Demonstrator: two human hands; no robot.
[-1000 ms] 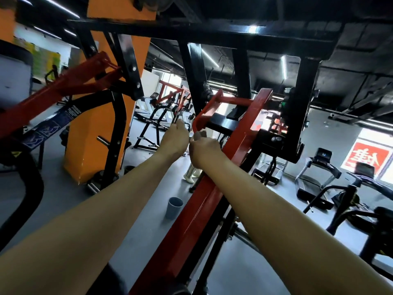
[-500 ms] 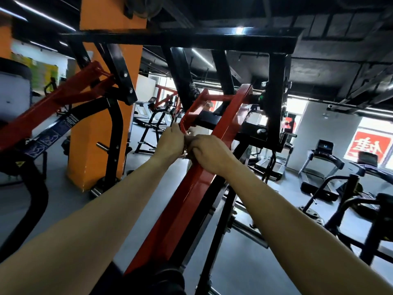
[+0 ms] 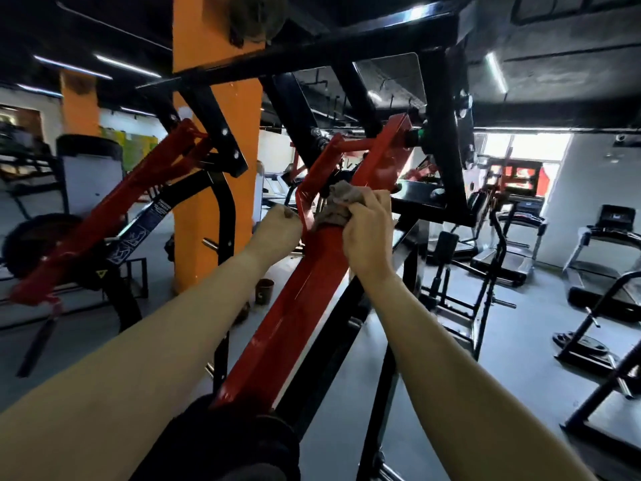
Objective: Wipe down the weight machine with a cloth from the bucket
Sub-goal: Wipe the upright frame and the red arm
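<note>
The right hand point(image 3: 367, 230) grasps the cloth point(image 3: 338, 203), bunched into a wad and pressed onto the top face of the machine's red arm point(image 3: 305, 307). The cloth sits just ahead of the fingers, up the arm from the palm. The left hand point(image 3: 277, 227) is clenched just left of the thin red bar point(image 3: 302, 206) that branches off there. A brownish scrap shows at its knuckles (perhaps a cloth end), but I cannot tell whether it holds anything.

The arm's long axis decides the stroke. It runs from the black grip point(image 3: 222, 442) near the person's body, up and away to the pivot point(image 3: 399, 133) under the black frame point(image 3: 312, 53). The cloth lies on the upper stretch, so most of the red face lies below the right hand, toward the person. I judge a pull back along that line would cover it, and the right hand is the one already placed for it.

The bucket point(image 3: 264, 290) appears to be the small tub on the floor, well below the left forearm.
</note>
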